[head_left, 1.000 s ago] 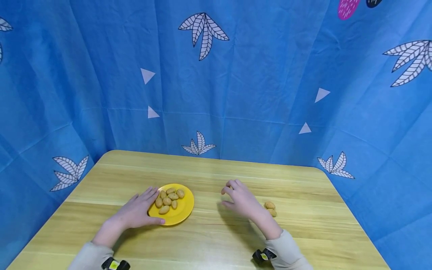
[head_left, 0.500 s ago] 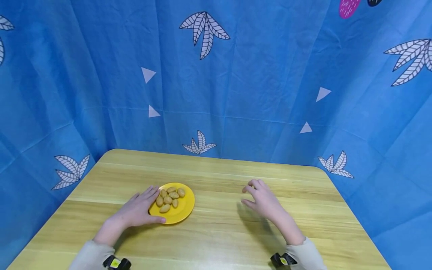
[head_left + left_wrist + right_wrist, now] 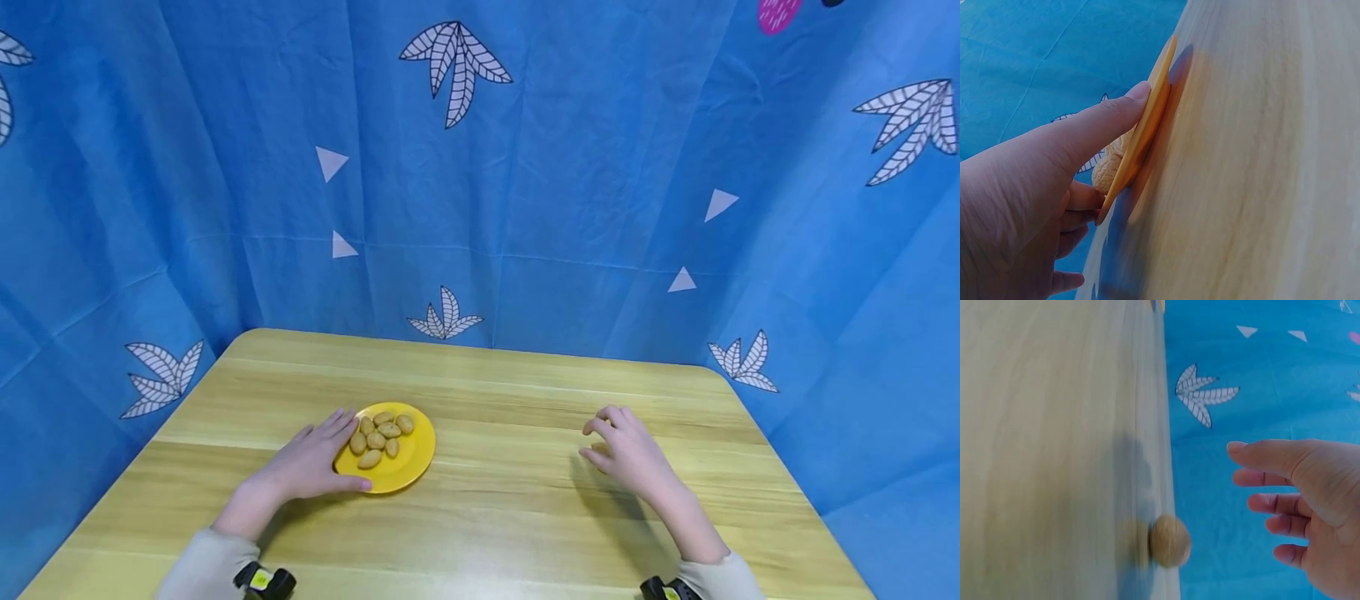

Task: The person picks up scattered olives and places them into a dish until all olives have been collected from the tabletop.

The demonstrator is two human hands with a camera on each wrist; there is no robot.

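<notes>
On the left side of the table, a yellow plate (image 3: 415, 464) bears several tan, oval, nut-like pieces (image 3: 376, 440); in the left wrist view they look wrinkled. My left hand (image 3: 307, 462) rests at the plate's left rim, its straight thumb on the near edge and its long fingers along the far left edge. To the right, my right hand (image 3: 633, 458) hovers over the table with loosely bent fingers and nothing between them. Below that hand, in the right wrist view, another tan nut-like piece (image 3: 1170, 541) lies on the tabletop; in the head view the hand and forearm hide it.
The light wooden table (image 3: 487, 525) has rounded far corners. Behind it and along both sides hangs a blue curtain (image 3: 570, 167) with leaf and triangle prints. A small black device (image 3: 264, 580) is strapped at the left wrist.
My right hand has moved steadily right, from mid-table over the spot where two loose nut-like pieces showed, and now covers them in the head view. My left hand and the plate stay put.
</notes>
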